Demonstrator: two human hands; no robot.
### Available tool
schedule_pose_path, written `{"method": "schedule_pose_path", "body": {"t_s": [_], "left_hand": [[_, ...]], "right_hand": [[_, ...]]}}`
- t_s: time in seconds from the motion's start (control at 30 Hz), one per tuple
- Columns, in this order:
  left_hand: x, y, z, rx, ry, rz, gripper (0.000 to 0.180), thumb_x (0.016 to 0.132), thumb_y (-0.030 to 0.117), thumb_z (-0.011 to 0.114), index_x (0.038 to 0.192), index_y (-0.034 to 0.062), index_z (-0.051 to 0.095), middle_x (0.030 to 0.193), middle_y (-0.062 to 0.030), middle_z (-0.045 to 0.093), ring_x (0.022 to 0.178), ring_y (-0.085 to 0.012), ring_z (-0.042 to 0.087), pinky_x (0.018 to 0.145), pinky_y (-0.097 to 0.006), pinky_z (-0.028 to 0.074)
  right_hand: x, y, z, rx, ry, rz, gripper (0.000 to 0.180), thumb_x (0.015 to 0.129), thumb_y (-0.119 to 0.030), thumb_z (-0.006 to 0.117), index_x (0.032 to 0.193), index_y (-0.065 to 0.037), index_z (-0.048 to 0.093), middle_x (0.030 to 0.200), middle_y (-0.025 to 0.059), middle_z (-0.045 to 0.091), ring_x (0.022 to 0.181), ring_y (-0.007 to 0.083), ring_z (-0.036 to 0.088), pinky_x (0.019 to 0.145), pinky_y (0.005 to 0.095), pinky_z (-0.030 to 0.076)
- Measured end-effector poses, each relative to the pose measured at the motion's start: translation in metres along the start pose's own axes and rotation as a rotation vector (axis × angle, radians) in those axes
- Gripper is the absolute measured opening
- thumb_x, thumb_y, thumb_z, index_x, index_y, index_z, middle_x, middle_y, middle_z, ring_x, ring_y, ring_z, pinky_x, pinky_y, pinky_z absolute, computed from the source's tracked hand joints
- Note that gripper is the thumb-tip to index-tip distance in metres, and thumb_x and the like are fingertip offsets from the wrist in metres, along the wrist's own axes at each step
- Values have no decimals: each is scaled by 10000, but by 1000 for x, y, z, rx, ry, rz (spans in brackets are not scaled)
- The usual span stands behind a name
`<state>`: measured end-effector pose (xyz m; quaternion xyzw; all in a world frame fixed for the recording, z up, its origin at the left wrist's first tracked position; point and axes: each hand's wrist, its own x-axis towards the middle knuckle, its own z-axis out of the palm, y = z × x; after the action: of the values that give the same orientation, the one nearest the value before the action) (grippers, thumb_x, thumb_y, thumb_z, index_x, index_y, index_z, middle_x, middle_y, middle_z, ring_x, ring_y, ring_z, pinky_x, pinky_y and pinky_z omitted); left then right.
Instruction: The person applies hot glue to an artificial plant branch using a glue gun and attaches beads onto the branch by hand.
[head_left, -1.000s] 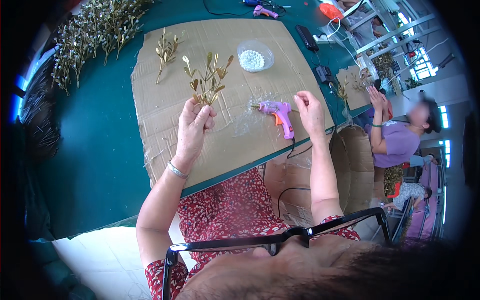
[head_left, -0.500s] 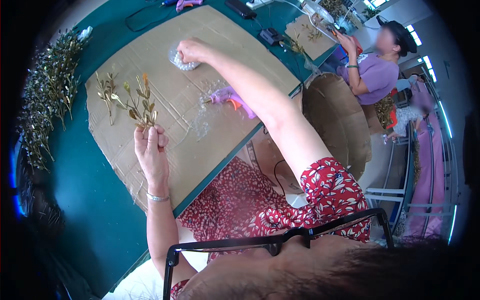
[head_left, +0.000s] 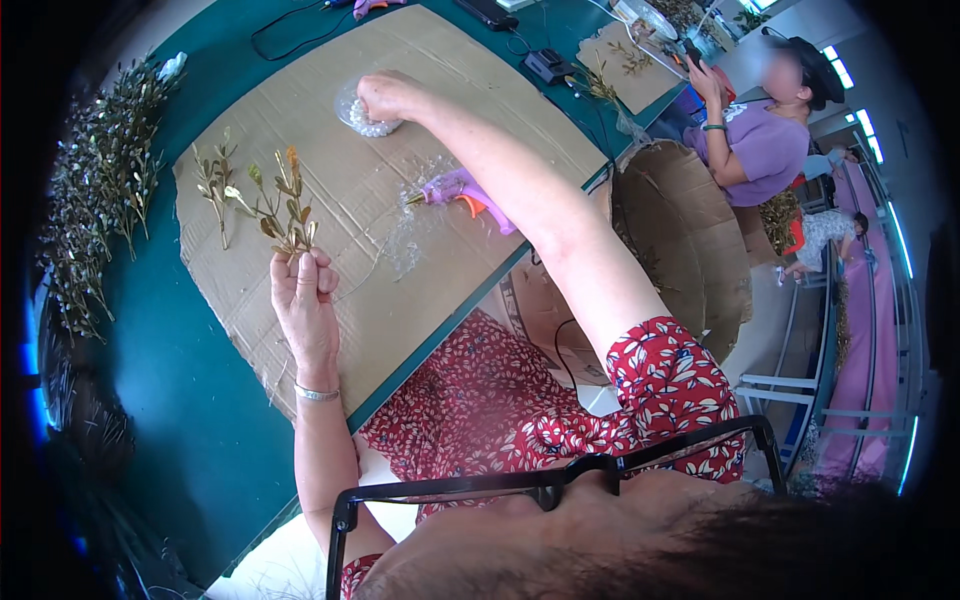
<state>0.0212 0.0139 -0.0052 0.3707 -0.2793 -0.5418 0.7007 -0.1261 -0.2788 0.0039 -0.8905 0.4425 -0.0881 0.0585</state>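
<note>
Our right hand [head_left: 385, 95] reaches into the clear dish of white beads [head_left: 362, 112] near the cardboard sheet's [head_left: 480, 110] far edge; our left hand [head_left: 305, 295] pinches the upright leafy sprig [head_left: 283, 205] (nearer us).

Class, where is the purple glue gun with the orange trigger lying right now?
In the head view, the purple glue gun lies on the brown cardboard sheet, beneath the right forearm.

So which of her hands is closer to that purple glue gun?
Left, narrowly. The left hand holds a sprig just beside the purple glue gun; the right hand reaches beyond it into the bead dish.
</note>
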Motion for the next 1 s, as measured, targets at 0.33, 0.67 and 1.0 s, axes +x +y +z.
{"method": "schedule_pose_path", "body": {"t_s": [0.33,0.67,1.0], "left_hand": [[-3,-2,1,-51,2,-35,155,960,63,475,1102,23,427,853,-40,513,637,-70,378,593,-211,359],[-10,-1,10,-18,-56,-83,215,963,65,471,1165,28,407,840,-36,526,633,-61,394,589,-191,362],[-13,-1,13,49,-68,-63,285,962,70,473,1225,7,380,838,-38,541,626,-48,400,570,-179,354]], "right_hand": [[-100,-42,-62,1452,-39,206,152,855,-114,634,953,-2,666,754,55,648,648,140,610,567,245,476],[-190,-102,-30,2216,-265,169,182,875,-83,618,1027,15,627,825,73,604,743,147,530,599,233,435],[-200,-111,-18,2139,-176,213,149,855,-103,655,968,-7,648,788,60,607,670,131,528,565,236,429]]}}
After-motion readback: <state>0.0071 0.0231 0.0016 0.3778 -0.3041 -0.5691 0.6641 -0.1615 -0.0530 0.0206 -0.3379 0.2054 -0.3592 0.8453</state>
